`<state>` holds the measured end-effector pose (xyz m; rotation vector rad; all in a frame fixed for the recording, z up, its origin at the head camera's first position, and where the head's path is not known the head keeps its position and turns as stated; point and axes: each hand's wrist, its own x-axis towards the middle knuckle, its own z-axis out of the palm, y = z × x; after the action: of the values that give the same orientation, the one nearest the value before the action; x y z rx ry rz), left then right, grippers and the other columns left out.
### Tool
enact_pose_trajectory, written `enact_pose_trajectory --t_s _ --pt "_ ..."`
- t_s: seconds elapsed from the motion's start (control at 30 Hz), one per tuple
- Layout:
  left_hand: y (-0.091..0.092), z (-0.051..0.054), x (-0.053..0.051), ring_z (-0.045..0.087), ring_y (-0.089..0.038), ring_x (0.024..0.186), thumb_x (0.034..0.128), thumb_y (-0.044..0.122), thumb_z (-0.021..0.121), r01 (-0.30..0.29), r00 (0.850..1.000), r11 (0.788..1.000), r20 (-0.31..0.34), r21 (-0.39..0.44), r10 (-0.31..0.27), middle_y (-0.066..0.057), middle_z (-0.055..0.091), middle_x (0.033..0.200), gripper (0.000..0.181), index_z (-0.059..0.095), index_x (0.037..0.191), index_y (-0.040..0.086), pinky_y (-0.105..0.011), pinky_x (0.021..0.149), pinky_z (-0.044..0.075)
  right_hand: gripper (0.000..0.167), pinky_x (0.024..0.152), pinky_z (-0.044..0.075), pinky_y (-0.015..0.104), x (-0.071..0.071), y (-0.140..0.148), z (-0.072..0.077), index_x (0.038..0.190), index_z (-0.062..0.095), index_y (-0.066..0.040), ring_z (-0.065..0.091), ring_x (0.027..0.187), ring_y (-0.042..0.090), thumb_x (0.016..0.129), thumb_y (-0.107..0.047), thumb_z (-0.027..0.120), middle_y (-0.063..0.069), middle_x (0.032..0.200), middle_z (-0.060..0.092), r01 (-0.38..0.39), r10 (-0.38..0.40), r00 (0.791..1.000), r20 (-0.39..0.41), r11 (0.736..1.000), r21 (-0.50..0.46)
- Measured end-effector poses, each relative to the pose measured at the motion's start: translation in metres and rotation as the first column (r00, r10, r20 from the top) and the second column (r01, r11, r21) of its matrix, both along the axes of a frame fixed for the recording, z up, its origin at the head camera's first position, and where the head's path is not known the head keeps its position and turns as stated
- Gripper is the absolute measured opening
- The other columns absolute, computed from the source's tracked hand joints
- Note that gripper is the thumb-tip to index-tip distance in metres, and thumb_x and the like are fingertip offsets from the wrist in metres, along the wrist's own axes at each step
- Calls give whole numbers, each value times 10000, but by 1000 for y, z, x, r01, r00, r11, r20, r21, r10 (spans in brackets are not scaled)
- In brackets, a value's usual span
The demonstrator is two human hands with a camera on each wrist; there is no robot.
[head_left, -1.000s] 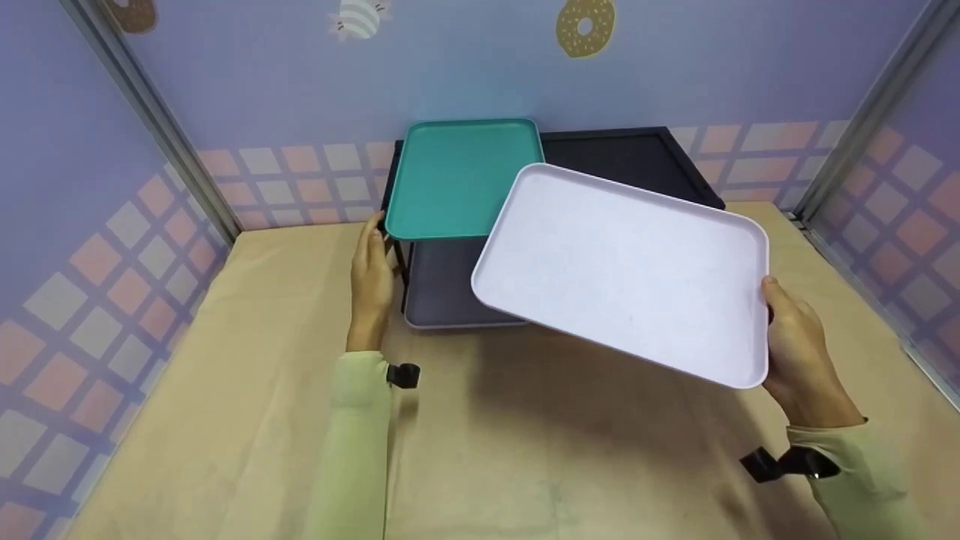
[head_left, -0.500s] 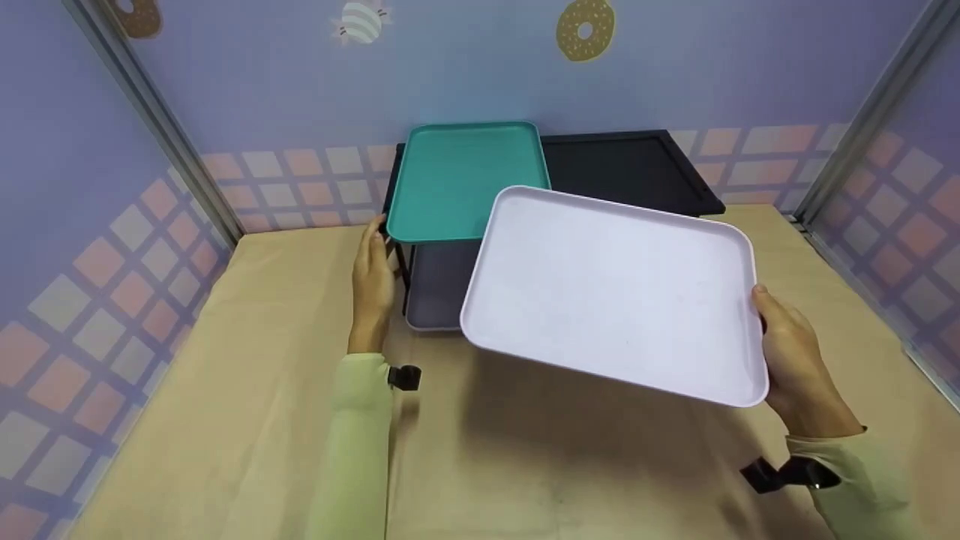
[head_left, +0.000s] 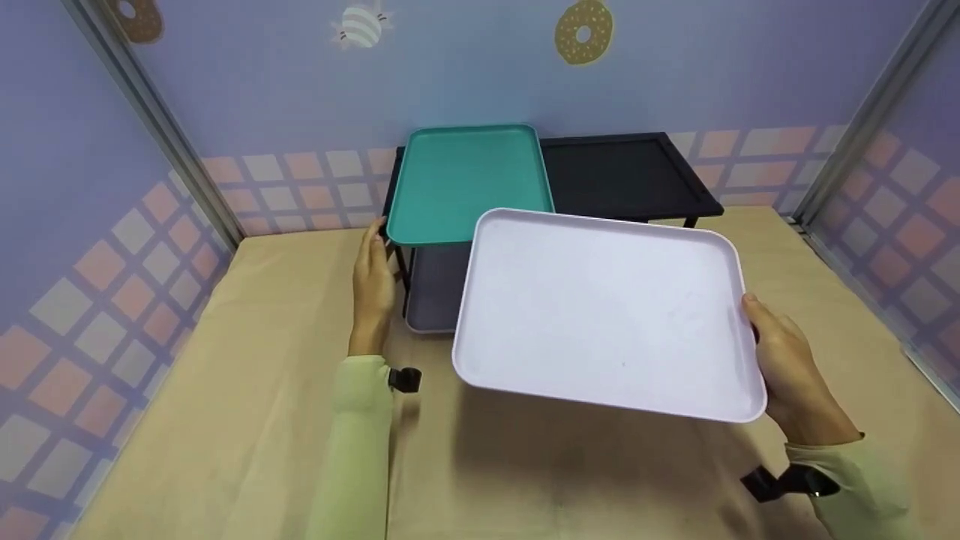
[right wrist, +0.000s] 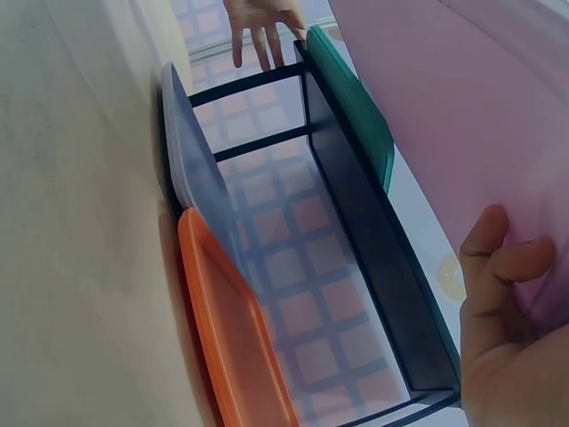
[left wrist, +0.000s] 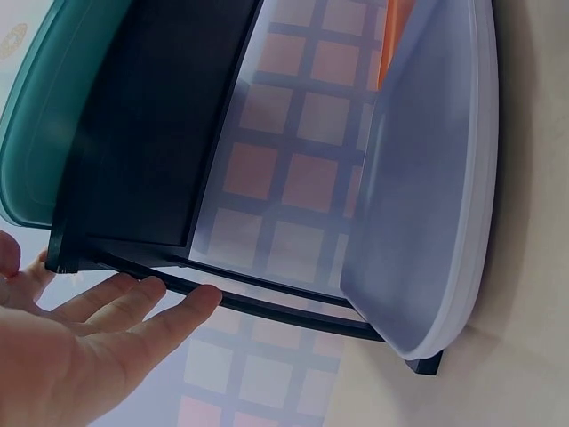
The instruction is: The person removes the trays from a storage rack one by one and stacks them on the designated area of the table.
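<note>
The right hand [head_left: 789, 367] grips the white tray [head_left: 607, 315], now lower and straighter, so the black rack [head_left: 622, 178] is less covered; the left hand [head_left: 373, 281], fingers extended, touches the rack's left edge.

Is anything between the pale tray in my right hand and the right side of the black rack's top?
Nothing visible stands between the pale tray in your right hand and that side of the rack. The green tray lies on the top's left side.
</note>
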<state>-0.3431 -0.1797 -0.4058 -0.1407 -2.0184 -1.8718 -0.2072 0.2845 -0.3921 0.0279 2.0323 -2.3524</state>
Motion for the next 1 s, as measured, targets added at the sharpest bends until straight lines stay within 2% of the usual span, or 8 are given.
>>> enact_pose_trajectory --t_s 0.17,0.3,0.53,0.8,1.0 --pt "-2 -2 -2 361 -340 1498 1143 322 246 4 1000 1000 -13 -23 -4 -149 311 1651 520 332 1600 89 -488 1221 316 424 661 608 325 0 -3 -1 1099 610 -82 707 753 161 1095 -450 401 20 884 696 -29 30 999 -24 999 13" --pt "-3 -2 0 365 -342 1495 1143 338 244 0 1000 1000 -4 -28 0 -139 308 1654 522 332 1603 107 -521 1208 327 412 661 603 325 0 -5 -4 1104 626 -105 703 746 155 1096 -451 402 15 874 697 -19 19 1000 -17 999 32" --pt "-1 0 0 382 -342 1485 1143 333 248 -4 1000 1000 -5 -25 4 -139 329 1645 524 334 1599 89 -477 1209 342 416 709 595 319 4 -7 -9 1229 537 -119 682 810 137 1086 -488 408 -9 941 662 -9 7 999 35 997 72" --pt "0 1 0 377 -328 1490 1143 331 253 -5 1000 1000 -6 -21 4 -131 323 1649 517 341 1598 103 -441 1212 343 414 691 597 318 6 -10 -12 1185 562 -122 689 775 135 1081 -498 419 -11 898 672 4 -10 998 55 994 111" --pt "0 0 -1 375 -329 1491 1142 342 245 1 1000 1000 -5 -18 -1 -132 319 1651 521 332 1603 115 -456 1210 343 437 683 604 330 5 -11 -16 1183 563 -105 693 764 146 1088 -497 396 4 892 669 -15 9 999 45 991 132"
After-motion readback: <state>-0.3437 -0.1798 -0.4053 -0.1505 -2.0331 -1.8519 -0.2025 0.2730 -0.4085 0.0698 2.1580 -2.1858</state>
